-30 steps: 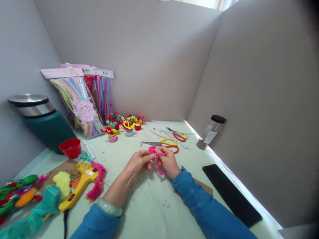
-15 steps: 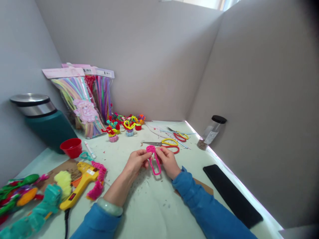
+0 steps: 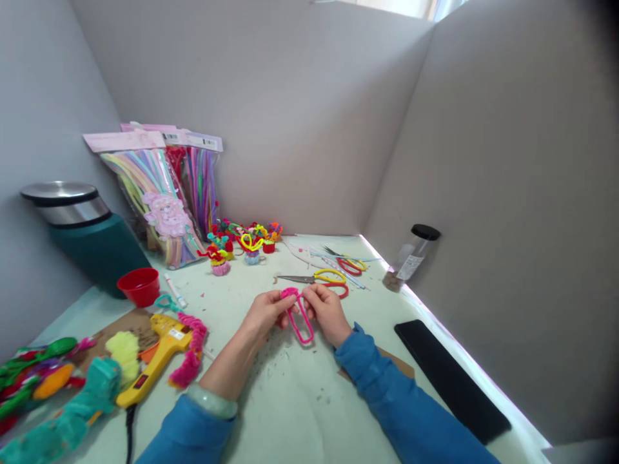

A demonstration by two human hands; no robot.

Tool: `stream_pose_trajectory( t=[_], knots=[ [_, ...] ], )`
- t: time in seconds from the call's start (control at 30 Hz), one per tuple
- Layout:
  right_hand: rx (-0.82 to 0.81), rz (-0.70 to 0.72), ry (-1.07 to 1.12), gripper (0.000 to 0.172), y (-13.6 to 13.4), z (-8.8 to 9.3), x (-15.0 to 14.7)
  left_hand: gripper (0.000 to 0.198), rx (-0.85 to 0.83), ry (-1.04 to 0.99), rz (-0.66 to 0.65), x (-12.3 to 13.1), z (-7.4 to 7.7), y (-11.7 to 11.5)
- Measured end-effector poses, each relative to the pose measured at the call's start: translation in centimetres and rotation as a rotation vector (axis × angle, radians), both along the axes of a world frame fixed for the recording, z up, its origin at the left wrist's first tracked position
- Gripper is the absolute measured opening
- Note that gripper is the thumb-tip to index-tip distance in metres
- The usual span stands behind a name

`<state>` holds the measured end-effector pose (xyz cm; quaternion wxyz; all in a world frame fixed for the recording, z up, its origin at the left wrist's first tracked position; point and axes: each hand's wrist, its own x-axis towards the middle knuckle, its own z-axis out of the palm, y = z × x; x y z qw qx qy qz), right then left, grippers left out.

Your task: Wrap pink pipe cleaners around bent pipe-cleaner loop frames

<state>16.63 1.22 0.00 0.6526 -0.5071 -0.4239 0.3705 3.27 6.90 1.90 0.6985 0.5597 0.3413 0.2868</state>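
A bright pink pipe cleaner (image 3: 305,334), bent into a long narrow loop with a bunched coil at its top, hangs between my hands above the table. The fingers of my left hand (image 3: 265,314) pinch the coiled end. My right hand (image 3: 327,314) grips the upper right side of the loop, thumb against fingers, and the fingertips partly cover the pipe cleaner there. Just beyond my hands lie scissors (image 3: 330,277) with one yellow and one red handle, their blades pointing left.
A yellow glue gun (image 3: 159,361) lies left, near a red cup (image 3: 139,287) and a teal bottle (image 3: 99,248). Bagged pipe cleaners (image 3: 159,200) lean at the back beside small pipe-cleaner figures (image 3: 251,248). A clear jar (image 3: 409,261) and black slab (image 3: 449,380) are right.
The pink loop has tilted, its lower end swinging slightly right and down, and its coiled top has dipped a little. Both hands keep their hold in nearly the same place.
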Motion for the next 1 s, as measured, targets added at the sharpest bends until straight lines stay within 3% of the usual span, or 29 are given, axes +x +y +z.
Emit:
stream_pose_trajectory(
  t=[0.23,0.37,0.47,0.6,0.83,1.0],
  knots=[
    [-0.005,0.029,-0.033,0.024,0.0,0.0,-0.1,0.028,0.042,0.0,-0.013,-0.1,0.0,-0.1],
    [0.094,-0.165,-0.103,0.017,0.0,0.0,-0.3,0.031,0.033,0.027,0.009,-0.1,-0.1,0.1],
    [0.194,-0.257,-0.33,0.012,-0.5,0.5,-0.5,0.032,0.023,0.03,0.04,0.0,-0.2,0.2],
    [0.263,-0.244,-0.514,0.014,-1.0,0.9,-0.8,0.032,0.043,0.03,0.039,0.1,-0.1,0.0],
    [0.162,-0.058,-0.337,0.017,-0.1,-0.1,-0.2,0.029,0.078,-0.035,-0.027,0.1,-0.3,0.0],
    [0.234,-0.121,-0.446,0.018,-0.2,0.2,0.0,0.029,0.016,-0.045,-0.044,0.1,-0.3,0.2]
  ],
)
